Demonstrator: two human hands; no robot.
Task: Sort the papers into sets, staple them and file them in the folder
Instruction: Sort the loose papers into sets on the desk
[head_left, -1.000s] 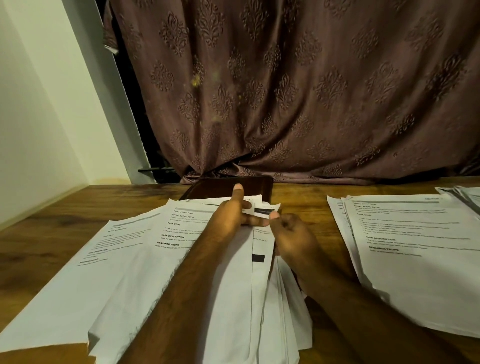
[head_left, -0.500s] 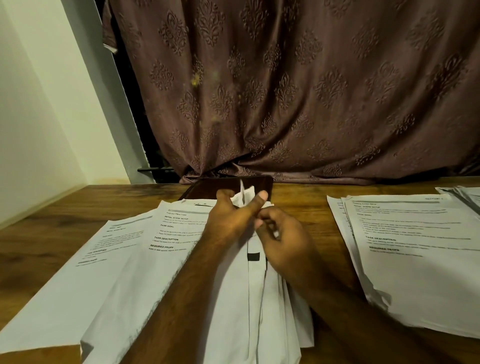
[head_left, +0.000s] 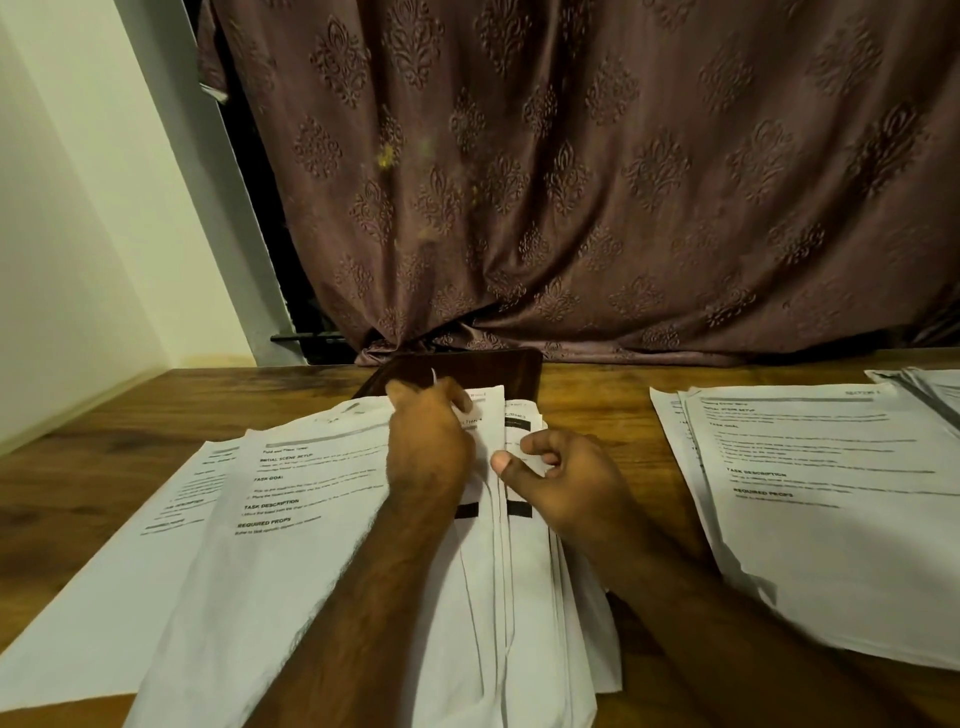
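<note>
A fanned pile of printed white papers (head_left: 291, 519) lies on the wooden table (head_left: 93, 467) in front of me. My left hand (head_left: 426, 441) lies on the pile's top part and its fingers grip the upper edge of a sheet near the far end. My right hand (head_left: 566, 478) rests just to the right, thumb and curled fingers pinching the edges of the sheets beside the left hand. A dark brown folder (head_left: 467, 366) lies flat beyond the pile, mostly hidden by the papers and my left hand.
A second stack of printed papers (head_left: 831, 509) lies at the right. More sheets (head_left: 930, 387) show at the far right edge. A patterned brown curtain (head_left: 571, 182) hangs behind the table, with a white wall at the left.
The small raised paper corner between my hands has gone down. My left hand slid left and back over the top sheet, and my right hand drew slightly right, exposing two sheet edges with black marks.
</note>
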